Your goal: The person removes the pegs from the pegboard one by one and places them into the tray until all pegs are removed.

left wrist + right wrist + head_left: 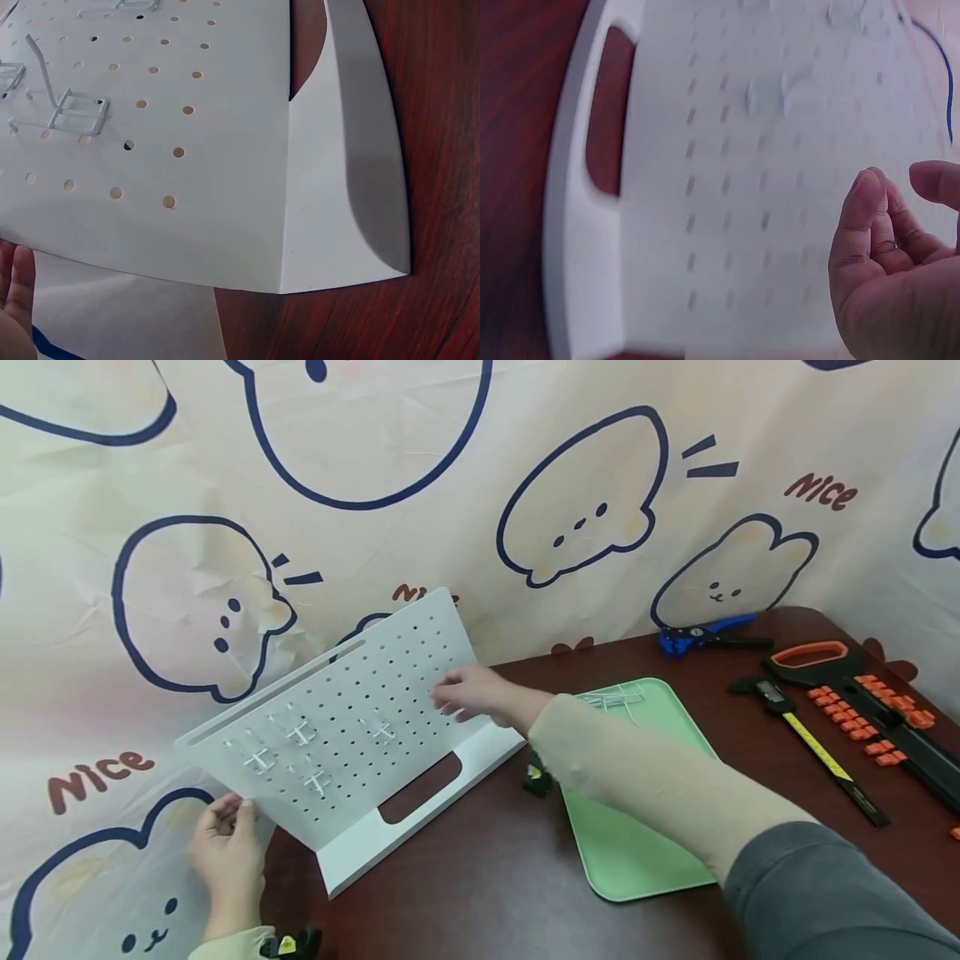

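A white pegboard (352, 718) stands tilted back on the table, with a cut-out slot in its base. Several white wire hooks (302, 732) are set in its holes, mostly towards the left side; one hook (79, 112) shows closely in the left wrist view. My left hand (228, 852) holds the board's left edge with thumb and fingertips. In front of the board's right part is my right hand (480, 693), its fingers loosely bent. The right wrist view shows a gap between thumb and fingers of that hand (900, 255), with nothing in it.
To the right lies a green tray (637, 852) with white wire pieces (611, 697) at its far end, partly behind my right forearm. Blue-and-black pliers (705, 635), a caliper (813, 747) and a black tool with orange pieces (892, 718) lie farther right. A patterned cloth hangs behind.
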`<action>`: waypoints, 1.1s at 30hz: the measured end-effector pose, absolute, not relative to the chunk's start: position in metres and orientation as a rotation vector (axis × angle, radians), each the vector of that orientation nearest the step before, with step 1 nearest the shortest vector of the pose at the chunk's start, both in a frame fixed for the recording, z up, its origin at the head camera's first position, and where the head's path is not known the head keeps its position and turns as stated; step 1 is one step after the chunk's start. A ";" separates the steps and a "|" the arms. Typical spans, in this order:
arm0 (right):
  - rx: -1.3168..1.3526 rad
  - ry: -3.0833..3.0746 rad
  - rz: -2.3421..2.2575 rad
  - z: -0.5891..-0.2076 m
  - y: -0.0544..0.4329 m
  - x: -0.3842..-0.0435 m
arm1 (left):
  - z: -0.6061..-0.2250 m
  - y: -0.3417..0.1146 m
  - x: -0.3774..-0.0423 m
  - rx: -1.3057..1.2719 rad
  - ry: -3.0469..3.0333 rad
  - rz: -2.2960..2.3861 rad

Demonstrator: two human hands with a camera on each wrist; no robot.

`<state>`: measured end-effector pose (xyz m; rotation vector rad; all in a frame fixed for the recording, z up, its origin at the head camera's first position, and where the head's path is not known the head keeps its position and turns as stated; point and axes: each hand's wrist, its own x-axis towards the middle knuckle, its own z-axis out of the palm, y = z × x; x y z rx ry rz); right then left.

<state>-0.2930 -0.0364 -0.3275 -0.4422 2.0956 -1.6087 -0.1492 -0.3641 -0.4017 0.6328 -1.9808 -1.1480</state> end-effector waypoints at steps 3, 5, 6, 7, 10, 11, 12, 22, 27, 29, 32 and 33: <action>-0.472 2.019 -1.643 -0.320 -0.065 -0.285 | -0.403 -0.364 -0.148 0.642 -1.982 -1.156; -0.472 1.957 -1.686 -0.315 -0.080 -0.280 | -0.403 -0.363 -0.149 0.641 -1.973 -1.182; -0.468 1.928 -1.704 -0.313 -0.088 -0.278 | -0.403 -0.363 -0.148 0.640 -1.969 -1.198; -0.458 1.905 -1.718 -0.311 -0.094 -0.276 | -0.402 -0.363 -0.148 0.642 -1.968 -1.214; -0.417 1.837 -1.763 -0.306 -0.113 -0.271 | -0.401 -0.362 -0.148 0.639 -1.968 -1.248; -0.409 1.816 -1.775 -0.306 -0.119 -0.269 | -0.401 -0.363 -0.148 0.640 -1.970 -1.251; -0.398 1.795 -1.790 -0.306 -0.125 -0.268 | -0.401 -0.363 -0.148 0.638 -1.976 -1.244; -0.357 1.580 -1.884 -0.309 -0.163 -0.252 | -0.400 -0.362 -0.148 0.635 -2.000 -1.180; -0.308 1.526 -1.926 -0.310 -0.167 -0.252 | -0.400 -0.360 -0.153 0.613 -1.980 -1.213; -0.285 1.512 -1.933 -0.311 -0.169 -0.252 | -0.401 -0.361 -0.153 0.608 -1.969 -1.225; -0.271 1.460 -1.938 -0.312 -0.174 -0.250 | -0.402 -0.363 -0.150 0.615 -1.961 -1.210; -0.270 1.440 -1.941 -0.312 -0.176 -0.249 | -0.403 -0.363 -0.148 0.621 -1.960 -1.205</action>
